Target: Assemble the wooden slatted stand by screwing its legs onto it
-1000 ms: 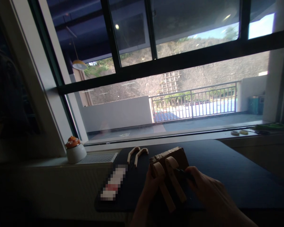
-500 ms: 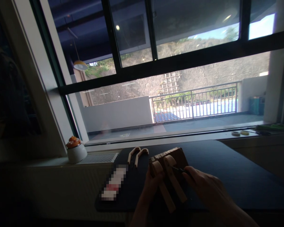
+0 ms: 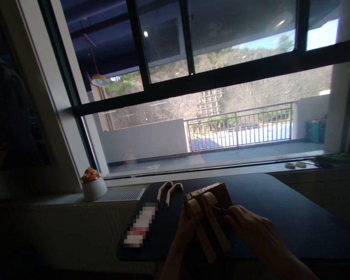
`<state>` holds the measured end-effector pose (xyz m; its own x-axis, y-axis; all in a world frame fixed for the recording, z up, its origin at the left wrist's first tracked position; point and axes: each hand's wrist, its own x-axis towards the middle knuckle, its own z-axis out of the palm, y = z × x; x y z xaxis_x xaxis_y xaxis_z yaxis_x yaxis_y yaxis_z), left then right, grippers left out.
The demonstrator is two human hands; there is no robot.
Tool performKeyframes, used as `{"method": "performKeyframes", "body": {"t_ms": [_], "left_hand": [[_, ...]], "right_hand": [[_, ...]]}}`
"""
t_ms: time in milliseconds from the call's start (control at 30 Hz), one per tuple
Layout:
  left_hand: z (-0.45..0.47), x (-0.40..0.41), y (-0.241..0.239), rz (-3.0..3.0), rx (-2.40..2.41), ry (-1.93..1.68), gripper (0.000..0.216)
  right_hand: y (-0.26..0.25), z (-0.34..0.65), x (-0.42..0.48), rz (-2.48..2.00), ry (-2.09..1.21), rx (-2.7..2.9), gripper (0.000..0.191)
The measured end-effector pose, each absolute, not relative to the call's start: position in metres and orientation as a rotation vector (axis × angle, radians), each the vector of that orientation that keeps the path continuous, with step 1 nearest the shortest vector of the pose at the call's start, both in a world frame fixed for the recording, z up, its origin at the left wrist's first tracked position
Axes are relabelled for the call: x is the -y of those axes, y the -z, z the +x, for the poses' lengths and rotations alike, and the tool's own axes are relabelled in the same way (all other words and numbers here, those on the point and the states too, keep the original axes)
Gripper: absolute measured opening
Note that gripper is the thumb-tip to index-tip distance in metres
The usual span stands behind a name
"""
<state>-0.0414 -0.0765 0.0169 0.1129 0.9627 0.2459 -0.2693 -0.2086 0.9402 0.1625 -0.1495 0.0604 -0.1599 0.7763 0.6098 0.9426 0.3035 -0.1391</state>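
My left hand is closed on the left side of a brown wooden block, its thumb by the left of two pale curved wooden pieces. That left curved piece and the right curved piece lie against the block, hooked ends up, straight ends toward me. My right hand is wrapped round the dark handle of a slim screwdriver. Its tip meets the right curved piece just under the hook; the exact contact is too dark to make out.
Two more curved wooden pieces lie on the dark table, near a blurred-out flat item. A white jar with an orange top stands on the sill at left. Tape rolls lie on the sill at right, below the window.
Almost nothing differs. My right hand and the screwdriver have shifted very slightly; the block and curved pieces stay in place.
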Motion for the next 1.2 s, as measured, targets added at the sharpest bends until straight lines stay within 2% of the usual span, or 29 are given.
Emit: {"method": "performKeyframes", "body": {"t_ms": [267,467,633,700,800,900,967,1100,1200], "left_hand": [[-0.04,0.075,-0.013,1.178,-0.781,-1.335,0.073],[-0.05,0.059,-0.013,1.241,-0.916,-1.145,0.077],[-0.076,0.043,-0.032,1.587,-1.262,-0.657,0.059],[-0.088,0.041,-0.041,1.639,-1.408,-0.572,0.057],[-0.101,0.041,-0.06,1.771,-1.581,-0.591,0.048],[-0.101,0.04,-0.086,2.142,-1.814,-0.822,0.035],[-0.091,0.034,-0.103,2.353,-1.714,-0.896,0.029],[-0.064,0.012,-0.117,2.492,-1.413,-0.629,0.052],[-0.05,0.0,-0.109,2.511,-1.291,-0.485,0.033]], "right_hand": [[-0.073,0.157,0.153,-1.552,0.182,2.014,0.017],[-0.105,0.158,0.129,-1.644,0.2,2.143,0.01],[-0.125,0.147,0.099,-1.659,0.205,2.309,0.014],[-0.13,0.14,0.087,-1.65,0.211,2.351,0.014],[-0.137,0.129,0.071,-1.644,0.212,2.393,0.015],[-0.145,0.12,0.061,-1.627,0.215,2.44,0.014],[-0.148,0.115,0.056,-1.611,0.227,2.465,0.017],[-0.148,0.106,0.051,-1.602,0.289,2.456,0.02],[-0.145,0.105,0.051,-1.609,0.326,2.439,0.02]]}}
